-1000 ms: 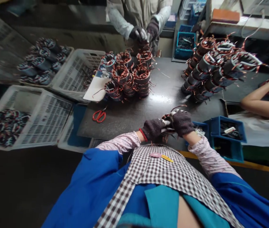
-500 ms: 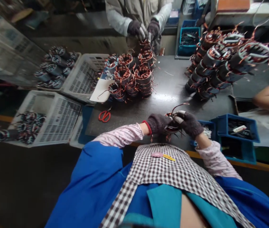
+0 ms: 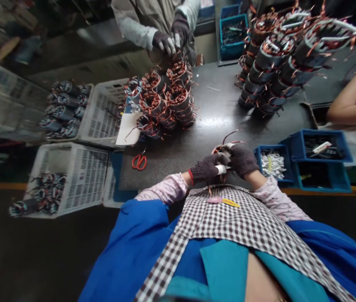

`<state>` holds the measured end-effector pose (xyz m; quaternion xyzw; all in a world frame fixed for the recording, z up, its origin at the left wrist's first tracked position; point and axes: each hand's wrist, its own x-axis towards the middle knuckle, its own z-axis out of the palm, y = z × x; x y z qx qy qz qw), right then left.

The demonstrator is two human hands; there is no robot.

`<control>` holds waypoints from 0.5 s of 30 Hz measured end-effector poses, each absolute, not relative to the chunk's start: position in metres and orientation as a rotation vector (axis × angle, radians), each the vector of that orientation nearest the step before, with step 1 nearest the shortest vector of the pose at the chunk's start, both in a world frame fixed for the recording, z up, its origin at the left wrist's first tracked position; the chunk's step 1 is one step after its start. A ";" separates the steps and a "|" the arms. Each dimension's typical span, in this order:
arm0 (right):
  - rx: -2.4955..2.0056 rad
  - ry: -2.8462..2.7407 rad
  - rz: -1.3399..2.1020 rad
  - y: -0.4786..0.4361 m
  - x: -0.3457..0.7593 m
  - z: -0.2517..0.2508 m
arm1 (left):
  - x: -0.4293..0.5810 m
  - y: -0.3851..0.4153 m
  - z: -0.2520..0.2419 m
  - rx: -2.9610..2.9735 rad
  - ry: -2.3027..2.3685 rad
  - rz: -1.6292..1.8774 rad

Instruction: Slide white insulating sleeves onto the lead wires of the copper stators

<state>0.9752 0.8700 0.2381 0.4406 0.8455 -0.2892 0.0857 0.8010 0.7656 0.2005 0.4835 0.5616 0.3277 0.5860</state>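
Motor-winding workshop: stacked stator coils (image 3: 165, 100), parts bins (image 3: 319, 157).

Dark glossy worktable (image 3: 215, 121), white slatted crates (image 3: 80, 176) left, blue bins (image 3: 319, 165) right, dark floor (image 3: 23, 251)

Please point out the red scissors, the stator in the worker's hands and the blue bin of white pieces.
red scissors (image 3: 139, 161), head view, on the handles.
stator (image 3: 223, 149), head view, top winding.
blue bin (image 3: 260, 149), head view, rear rim.

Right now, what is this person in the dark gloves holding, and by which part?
A copper-wound motor coil, gripped from both sides: the left hand on its left side, the right hand on its right. Exactly where the fingers sit is hidden.
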 end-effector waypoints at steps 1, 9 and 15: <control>1.331 2.500 -0.848 0.867 0.974 0.239 | 0.798 0.766 0.202 1.094 1.281 0.783; 1.513 2.424 -1.100 0.857 0.977 0.232 | 0.706 0.741 0.255 0.797 1.289 1.121; 1.301 2.200 -2.395 0.854 0.991 0.236 | 0.764 0.753 0.235 0.643 1.105 1.082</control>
